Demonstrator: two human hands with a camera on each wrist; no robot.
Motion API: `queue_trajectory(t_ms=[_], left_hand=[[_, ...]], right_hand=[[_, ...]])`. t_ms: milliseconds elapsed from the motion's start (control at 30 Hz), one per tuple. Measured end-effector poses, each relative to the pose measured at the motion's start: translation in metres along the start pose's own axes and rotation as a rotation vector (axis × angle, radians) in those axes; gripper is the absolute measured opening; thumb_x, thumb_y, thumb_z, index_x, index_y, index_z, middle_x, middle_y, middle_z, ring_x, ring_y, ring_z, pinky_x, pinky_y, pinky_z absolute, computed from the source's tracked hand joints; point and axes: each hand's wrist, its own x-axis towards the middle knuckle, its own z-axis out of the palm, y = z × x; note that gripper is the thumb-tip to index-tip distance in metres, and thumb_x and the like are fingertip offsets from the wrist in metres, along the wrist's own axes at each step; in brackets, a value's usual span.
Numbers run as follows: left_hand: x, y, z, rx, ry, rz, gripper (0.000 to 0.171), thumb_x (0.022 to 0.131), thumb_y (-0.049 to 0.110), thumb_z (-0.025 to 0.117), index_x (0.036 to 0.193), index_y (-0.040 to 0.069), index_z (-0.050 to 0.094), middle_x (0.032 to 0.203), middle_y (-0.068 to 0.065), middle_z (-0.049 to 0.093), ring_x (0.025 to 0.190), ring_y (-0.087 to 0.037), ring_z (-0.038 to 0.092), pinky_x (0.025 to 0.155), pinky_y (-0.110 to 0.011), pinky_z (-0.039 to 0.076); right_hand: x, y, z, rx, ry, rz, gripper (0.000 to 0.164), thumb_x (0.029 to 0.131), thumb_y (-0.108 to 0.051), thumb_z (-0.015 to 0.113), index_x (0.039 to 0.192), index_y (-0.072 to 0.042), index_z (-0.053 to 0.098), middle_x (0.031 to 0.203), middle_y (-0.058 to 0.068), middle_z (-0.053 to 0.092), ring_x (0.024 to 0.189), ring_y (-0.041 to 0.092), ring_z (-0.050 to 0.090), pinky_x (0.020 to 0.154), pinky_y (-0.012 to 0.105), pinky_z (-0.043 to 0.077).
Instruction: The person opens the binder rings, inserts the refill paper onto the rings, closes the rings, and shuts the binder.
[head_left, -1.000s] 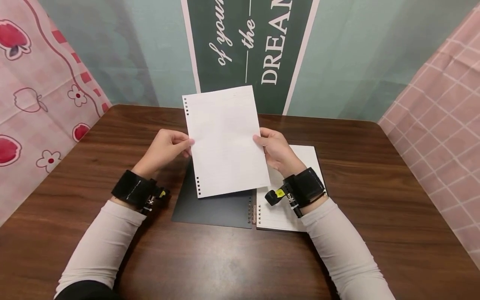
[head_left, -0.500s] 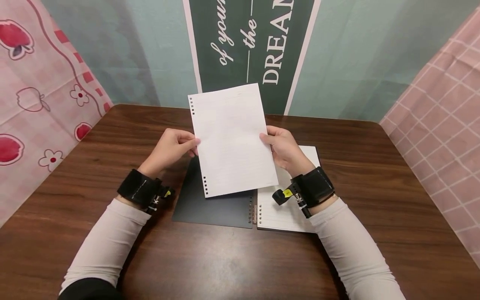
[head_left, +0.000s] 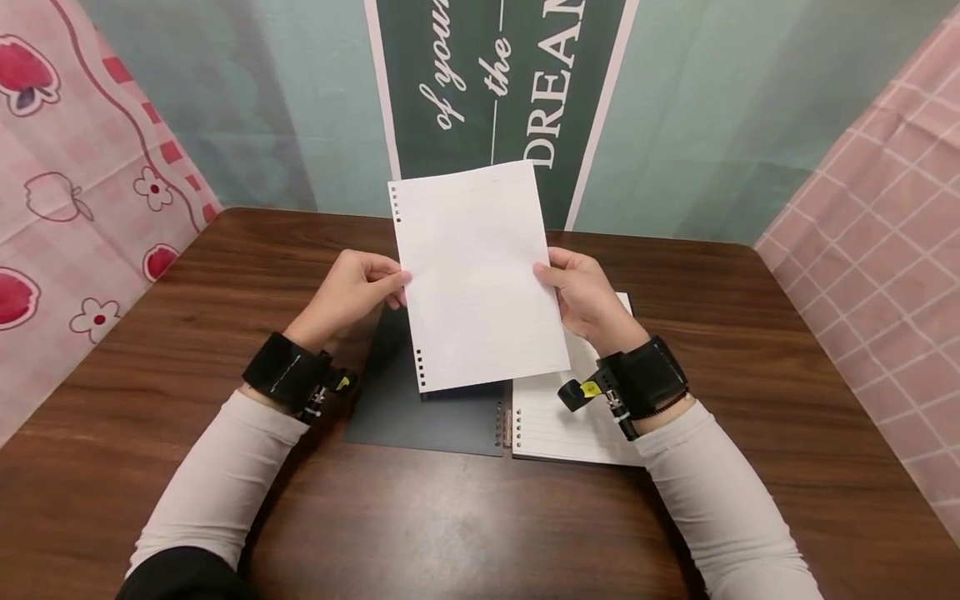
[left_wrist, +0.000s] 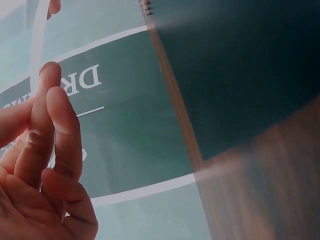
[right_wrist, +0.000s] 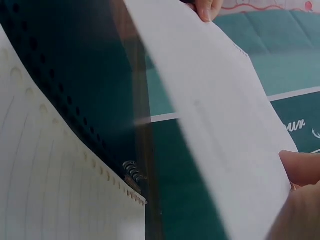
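The left grip point(head_left: 360, 283) pinches the sheet point(head_left: 480, 279) at its left edge, thumb on the near face. The right grip point(head_left: 588, 296) pinches the right edge, also thumb in front, with the other fingers behind. Neither grip is released.

The sheet is white and faintly ruled. It is held up above the notebook, apart from it, tilted so that the right end of its top edge is higher than the left. Square holes run in two groups along its left edge, one near the top and one near the bottom.

The notebook lies open beneath. Its dark cover point(head_left: 427, 421) is on the left, partly hidden by the sheet; its ruled pages point(head_left: 555, 425) are on the right. The rings point(right_wrist: 134, 172) stand between them.

Each wrist carries a black band point(head_left: 647, 377), worn just beyond a pale sleeve point(head_left: 727, 500).

The notebook rests on the brown table point(head_left: 750, 400). Behind the table hangs a green banner point(head_left: 480, 108) with white lettering. Pink cloth point(head_left: 90, 208) with apples and flowers borders the left side; pink checked cloth point(head_left: 877, 225) borders the right.
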Motion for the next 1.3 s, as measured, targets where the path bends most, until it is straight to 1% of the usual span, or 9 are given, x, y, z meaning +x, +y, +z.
queue_trajectory(t_ms=[100,267,367,433,633,833,1067,1200,1300], left_hand=[[0.002,0.002,0.001,0.0,-0.012,0.009,0.022,0.096,0.018,0.067,0.096,-0.002,0.075,0.073,-0.015,0.072,0.063,-0.016,0.066,0.061,-0.029,0.051],[0.008,0.006,0.006,-0.013,-0.032,0.019,0.021,0.096,0.018,0.066,0.096,-0.001,0.075,0.074,-0.015,0.072,0.066,-0.024,0.067,0.067,-0.023,0.052],[0.011,0.011,0.01,-0.007,-0.04,0.021,0.021,0.096,0.019,0.066,0.095,0.0,0.075,0.074,-0.014,0.072,0.07,-0.03,0.068,0.069,-0.023,0.052],[0.012,0.013,0.011,0.001,-0.043,0.029,0.02,0.097,0.019,0.066,0.094,0.001,0.075,0.073,-0.013,0.072,0.072,-0.032,0.068,0.071,-0.024,0.051],[0.016,0.017,0.016,-0.01,-0.067,0.052,0.019,0.096,0.018,0.066,0.096,0.0,0.074,0.075,-0.017,0.071,0.071,-0.031,0.068,0.072,-0.028,0.054],[0.02,0.024,0.022,-0.01,-0.084,0.086,0.019,0.097,0.015,0.065,0.096,-0.001,0.074,0.076,-0.02,0.072,0.068,-0.027,0.068,0.069,-0.025,0.054],[0.024,0.029,0.028,-0.016,-0.095,0.113,0.017,0.096,0.014,0.065,0.095,-0.001,0.074,0.074,-0.018,0.072,0.065,-0.021,0.067,0.067,-0.027,0.055],[0.026,0.029,0.032,-0.017,-0.108,0.107,0.017,0.097,0.015,0.065,0.095,0.0,0.074,0.074,-0.015,0.072,0.067,-0.024,0.068,0.068,-0.031,0.056],[0.028,0.03,0.036,-0.007,-0.12,0.1,0.017,0.097,0.015,0.065,0.095,0.001,0.074,0.074,-0.014,0.072,0.07,-0.029,0.069,0.069,-0.032,0.055]], right_hand=[[-0.002,0.0,-0.004,-0.006,0.005,-0.007,0.043,0.104,-0.014,0.051,0.146,-0.011,0.049,0.143,0.009,0.053,0.113,0.021,0.059,0.103,0.043,0.049],[-0.008,0.0,-0.013,0.014,0.02,-0.035,0.042,0.104,-0.013,0.049,0.146,-0.008,0.049,0.137,0.008,0.054,0.107,0.018,0.058,0.085,0.028,0.055],[-0.012,-0.001,-0.019,0.033,0.023,-0.05,0.042,0.104,-0.012,0.05,0.145,-0.006,0.049,0.131,0.006,0.056,0.104,0.016,0.059,0.079,0.023,0.055],[-0.014,-0.002,-0.021,0.042,0.019,-0.058,0.042,0.104,-0.013,0.05,0.145,-0.006,0.049,0.127,0.004,0.058,0.103,0.015,0.06,0.079,0.023,0.055],[-0.019,-0.004,-0.029,0.078,0.013,-0.07,0.043,0.103,-0.012,0.052,0.145,-0.003,0.047,0.115,-0.002,0.061,0.101,0.012,0.061,0.079,0.022,0.053],[-0.023,-0.004,-0.037,0.09,0.027,-0.066,0.045,0.103,-0.012,0.052,0.146,-0.002,0.045,0.114,-0.003,0.061,0.101,0.008,0.061,0.079,0.019,0.053],[-0.028,-0.005,-0.045,0.123,0.028,-0.05,0.047,0.102,-0.014,0.054,0.147,-0.003,0.045,0.116,-0.003,0.06,0.1,0.007,0.062,0.077,0.018,0.053],[-0.031,-0.005,-0.05,0.116,0.036,-0.056,0.044,0.102,-0.014,0.055,0.144,-0.004,0.047,0.116,-0.003,0.06,0.1,0.006,0.061,0.077,0.018,0.053],[-0.033,-0.004,-0.054,0.112,0.047,-0.066,0.041,0.102,-0.013,0.055,0.141,-0.003,0.048,0.114,-0.003,0.061,0.098,0.005,0.062,0.077,0.017,0.053]])
